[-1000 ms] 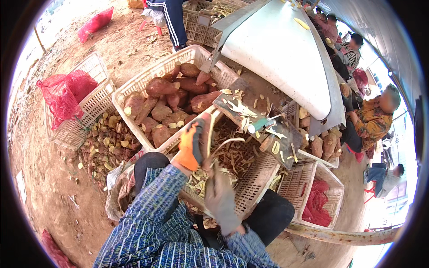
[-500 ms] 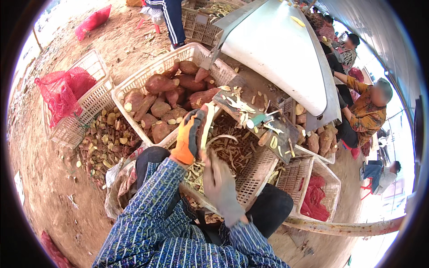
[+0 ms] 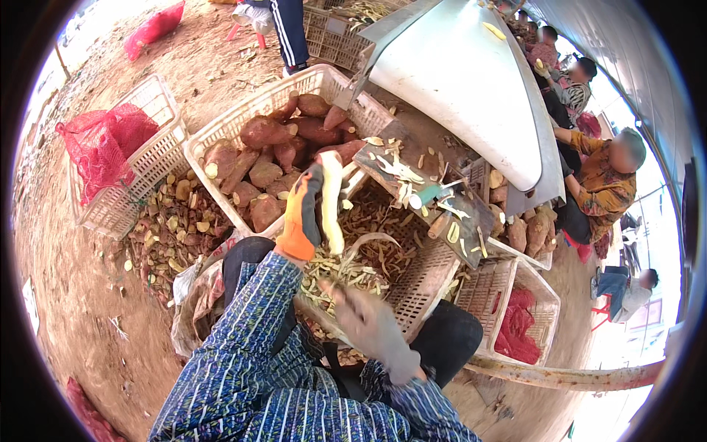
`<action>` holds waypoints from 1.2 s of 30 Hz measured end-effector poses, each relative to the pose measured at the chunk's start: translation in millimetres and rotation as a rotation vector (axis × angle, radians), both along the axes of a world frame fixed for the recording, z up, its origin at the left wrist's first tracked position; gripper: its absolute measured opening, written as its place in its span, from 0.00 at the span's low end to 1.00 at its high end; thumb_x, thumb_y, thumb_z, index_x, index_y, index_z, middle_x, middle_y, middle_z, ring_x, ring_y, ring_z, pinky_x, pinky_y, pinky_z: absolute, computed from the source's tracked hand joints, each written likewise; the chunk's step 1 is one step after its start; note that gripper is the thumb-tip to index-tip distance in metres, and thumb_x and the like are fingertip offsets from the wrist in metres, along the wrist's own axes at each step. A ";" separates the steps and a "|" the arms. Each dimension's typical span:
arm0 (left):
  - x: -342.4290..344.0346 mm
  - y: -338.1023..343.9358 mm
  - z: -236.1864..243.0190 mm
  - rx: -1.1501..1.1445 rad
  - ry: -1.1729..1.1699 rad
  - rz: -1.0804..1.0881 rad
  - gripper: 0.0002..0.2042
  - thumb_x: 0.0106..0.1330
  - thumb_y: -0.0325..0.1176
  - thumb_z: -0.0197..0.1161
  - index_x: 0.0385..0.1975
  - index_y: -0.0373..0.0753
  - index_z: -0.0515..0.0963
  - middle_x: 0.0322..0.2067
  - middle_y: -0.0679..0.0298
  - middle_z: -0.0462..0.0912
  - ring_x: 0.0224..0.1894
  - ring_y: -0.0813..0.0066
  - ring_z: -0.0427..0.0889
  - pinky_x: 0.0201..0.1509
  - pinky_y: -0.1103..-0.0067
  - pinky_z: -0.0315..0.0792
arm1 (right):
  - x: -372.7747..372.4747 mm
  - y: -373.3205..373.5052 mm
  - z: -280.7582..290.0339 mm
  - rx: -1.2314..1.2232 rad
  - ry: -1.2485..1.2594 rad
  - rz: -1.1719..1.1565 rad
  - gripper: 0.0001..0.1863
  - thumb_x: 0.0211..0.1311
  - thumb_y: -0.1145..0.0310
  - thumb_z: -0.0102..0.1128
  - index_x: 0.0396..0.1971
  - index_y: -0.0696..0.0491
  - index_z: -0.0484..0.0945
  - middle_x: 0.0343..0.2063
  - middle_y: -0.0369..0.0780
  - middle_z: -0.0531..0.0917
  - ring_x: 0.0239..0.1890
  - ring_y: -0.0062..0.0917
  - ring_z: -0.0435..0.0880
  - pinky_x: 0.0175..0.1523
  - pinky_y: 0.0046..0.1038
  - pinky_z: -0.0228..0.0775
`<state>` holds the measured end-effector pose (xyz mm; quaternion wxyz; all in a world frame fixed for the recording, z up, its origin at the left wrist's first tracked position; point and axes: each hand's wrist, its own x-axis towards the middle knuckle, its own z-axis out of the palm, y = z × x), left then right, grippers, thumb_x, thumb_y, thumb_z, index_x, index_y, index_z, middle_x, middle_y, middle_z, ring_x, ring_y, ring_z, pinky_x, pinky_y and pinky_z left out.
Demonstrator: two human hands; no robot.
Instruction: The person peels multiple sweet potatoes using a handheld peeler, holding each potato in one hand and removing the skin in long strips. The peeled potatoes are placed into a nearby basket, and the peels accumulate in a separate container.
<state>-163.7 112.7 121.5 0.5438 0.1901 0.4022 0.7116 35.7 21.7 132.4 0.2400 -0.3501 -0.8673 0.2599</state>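
Note:
A long, mostly peeled sweet potato (image 3: 332,202), pale yellow, stands nearly upright in my left hand (image 3: 302,214), which wears an orange and black glove and is closed on it. Lower and to the right, my right hand (image 3: 372,320) in a grey glove is smeared by motion; its fingers look closed, and a brownish tip shows at them. What it grips cannot be made out. Between the hands and the crate, a thin curved pale strip (image 3: 375,238) shows, peel or blade. Beneath lies a crate (image 3: 423,283) holding peelings (image 3: 368,269).
Unpeeled sweet potatoes (image 3: 269,132) fill a white crate (image 3: 210,195) ahead. A board (image 3: 460,221) with peels and a green-handled tool (image 3: 425,197) lies across the crate. Scraps (image 3: 177,228) pile at left. A metal chute (image 3: 456,88) stands beyond; a co-worker (image 3: 604,180) sits right.
My right hand has moved down and slightly right, away from the sweet potato. My left hand has shifted a little left, still holding the sweet potato, which is now more upright.

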 end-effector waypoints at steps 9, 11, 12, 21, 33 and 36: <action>7.0 -0.3 -29.5 0.160 0.064 -0.075 0.17 0.76 0.39 0.55 0.56 0.35 0.75 0.40 0.65 0.82 0.43 0.81 0.79 0.51 0.82 0.74 | -45.1 65.9 10.4 -0.041 0.133 -0.291 0.20 0.75 0.64 0.49 0.60 0.58 0.74 0.36 0.45 0.81 0.33 0.22 0.79 0.36 0.27 0.73; -8.3 13.0 -65.6 0.060 -0.172 0.091 0.18 0.74 0.39 0.58 0.56 0.34 0.74 0.39 0.63 0.83 0.42 0.76 0.82 0.47 0.77 0.77 | -36.7 37.6 -2.3 0.014 0.092 -0.145 0.21 0.75 0.62 0.49 0.62 0.55 0.74 0.35 0.45 0.82 0.31 0.24 0.80 0.39 0.29 0.75; -13.3 10.7 -46.9 0.030 -0.068 0.075 0.20 0.74 0.42 0.58 0.58 0.36 0.72 0.41 0.61 0.83 0.40 0.71 0.84 0.42 0.74 0.80 | -15.5 21.4 -0.5 -0.145 0.026 -0.047 0.21 0.75 0.62 0.48 0.62 0.55 0.73 0.34 0.44 0.82 0.30 0.22 0.79 0.37 0.27 0.74; 13.6 6.9 -37.8 0.159 0.301 -0.041 0.15 0.75 0.39 0.55 0.53 0.36 0.75 0.39 0.67 0.82 0.34 0.79 0.81 0.35 0.81 0.77 | -48.2 76.5 25.1 -0.330 0.190 -0.393 0.19 0.74 0.67 0.49 0.59 0.58 0.75 0.39 0.42 0.82 0.39 0.24 0.81 0.46 0.30 0.75; 2.9 10.8 -68.3 0.224 0.196 0.000 0.16 0.73 0.40 0.56 0.54 0.38 0.76 0.44 0.61 0.82 0.43 0.69 0.83 0.46 0.76 0.79 | -59.2 69.4 63.3 -0.687 0.193 -0.423 0.18 0.74 0.66 0.50 0.58 0.58 0.75 0.41 0.45 0.82 0.40 0.31 0.81 0.44 0.30 0.76; -10.3 17.5 -74.0 0.283 -0.252 -0.012 0.20 0.72 0.44 0.56 0.56 0.37 0.74 0.45 0.59 0.83 0.44 0.65 0.84 0.48 0.73 0.80 | -27.6 35.9 5.2 -0.032 0.036 -0.152 0.18 0.75 0.66 0.49 0.58 0.55 0.76 0.36 0.42 0.81 0.35 0.25 0.79 0.39 0.27 0.75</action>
